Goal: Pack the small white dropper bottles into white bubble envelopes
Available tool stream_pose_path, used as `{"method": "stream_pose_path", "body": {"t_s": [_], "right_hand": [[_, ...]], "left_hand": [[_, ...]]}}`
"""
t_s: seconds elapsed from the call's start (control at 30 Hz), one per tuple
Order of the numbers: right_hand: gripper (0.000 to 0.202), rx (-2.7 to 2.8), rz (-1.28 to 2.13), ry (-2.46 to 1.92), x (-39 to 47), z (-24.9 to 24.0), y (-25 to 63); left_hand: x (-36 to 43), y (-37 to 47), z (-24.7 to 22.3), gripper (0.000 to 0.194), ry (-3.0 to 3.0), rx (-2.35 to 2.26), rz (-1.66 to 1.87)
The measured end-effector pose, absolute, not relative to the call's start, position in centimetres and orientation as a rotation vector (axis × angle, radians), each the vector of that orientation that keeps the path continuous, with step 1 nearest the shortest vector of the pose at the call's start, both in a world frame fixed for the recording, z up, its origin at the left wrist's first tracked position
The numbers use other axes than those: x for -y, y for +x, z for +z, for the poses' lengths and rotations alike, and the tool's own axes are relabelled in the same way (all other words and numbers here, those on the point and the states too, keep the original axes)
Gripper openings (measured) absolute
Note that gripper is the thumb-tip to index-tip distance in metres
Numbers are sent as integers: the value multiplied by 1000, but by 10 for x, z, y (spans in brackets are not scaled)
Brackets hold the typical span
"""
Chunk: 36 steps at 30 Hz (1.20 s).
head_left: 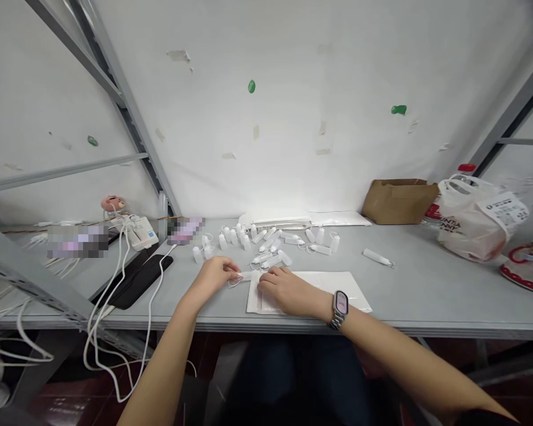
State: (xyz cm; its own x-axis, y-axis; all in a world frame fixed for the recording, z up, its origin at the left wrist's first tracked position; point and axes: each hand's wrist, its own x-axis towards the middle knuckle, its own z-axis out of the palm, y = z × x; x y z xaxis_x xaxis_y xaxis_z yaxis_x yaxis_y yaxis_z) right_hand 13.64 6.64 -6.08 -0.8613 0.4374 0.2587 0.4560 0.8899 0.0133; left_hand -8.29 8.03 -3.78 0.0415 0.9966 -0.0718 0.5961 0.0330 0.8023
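My left hand [217,276] is closed in a pinch at the left end of a white flat packet [337,290]. At its fingertips is a small translucent white piece [246,276] with a thin loop hanging from it; its exact kind is hard to make out. My right hand [288,290] rests on the packet, fingers bent and drawn together, and what lies under them is hidden. Just beyond both hands are several small white bottles [246,242] with thin loops, some upright and some lying down. One more white bottle [377,258] lies apart on the right.
White flat packets [342,219] lie along the wall. At right stand a brown paper bag [400,201] and a white plastic bag [475,219]. White cables [123,254], a black pouch [144,281] and a power strip [141,233] are at left, near a metal shelf post [35,272].
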Motion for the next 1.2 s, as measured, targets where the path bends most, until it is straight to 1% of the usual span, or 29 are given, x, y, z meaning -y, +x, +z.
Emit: {"method": "stream_pose_path", "body": {"t_s": [0.1,0.17,0.27,0.3,0.4,0.47,0.57,0.67,0.73,0.8,0.83,0.93,1.03,1.1,1.2], "right_hand": [[21,2820,45,-515,-88,-60,129],[17,2781,109,-506,-96,-64,125],[12,2746,114,-541,-99,-69,123],[14,2737,112,-549,-98,-70,123],[34,2658,110,-586,-93,-71,123],[40,2556,115,-633,-91,-71,123],[40,2408,160,-720,-90,-73,122],[36,2310,389,-848,-92,-70,120],[30,2263,549,-937,-95,-62,122],[22,2241,643,-1009,-102,-52,132],[21,2243,672,-1042,-106,-46,139],[29,2246,752,-1215,-121,-34,170],[39,2225,749,-1459,-130,-31,198],[41,2228,761,-1571,-131,-33,208],[41,2255,808,-1627,-130,-36,212]], "left_hand": [[-82,-85,-40,8,1658,-1618,743],[-82,-85,-41,8,1669,-1601,742],[-83,-86,-43,10,1673,-1564,740],[-83,-86,-43,11,1672,-1551,740],[-82,-83,-42,11,1662,-1509,745],[-81,-78,-43,10,1643,-1469,753],[-79,-64,-47,9,1589,-1400,779],[-78,-46,-56,10,1539,-1335,838],[-78,-37,-62,12,1523,-1299,871],[-78,-31,-66,13,1514,-1277,880],[-77,-31,-67,14,1510,-1270,879],[-77,-33,-67,20,1504,-1249,862],[-78,-36,-67,25,1505,-1247,844],[-78,-37,-66,24,1511,-1272,843],[-78,-37,-66,19,1520,-1338,855]]}}
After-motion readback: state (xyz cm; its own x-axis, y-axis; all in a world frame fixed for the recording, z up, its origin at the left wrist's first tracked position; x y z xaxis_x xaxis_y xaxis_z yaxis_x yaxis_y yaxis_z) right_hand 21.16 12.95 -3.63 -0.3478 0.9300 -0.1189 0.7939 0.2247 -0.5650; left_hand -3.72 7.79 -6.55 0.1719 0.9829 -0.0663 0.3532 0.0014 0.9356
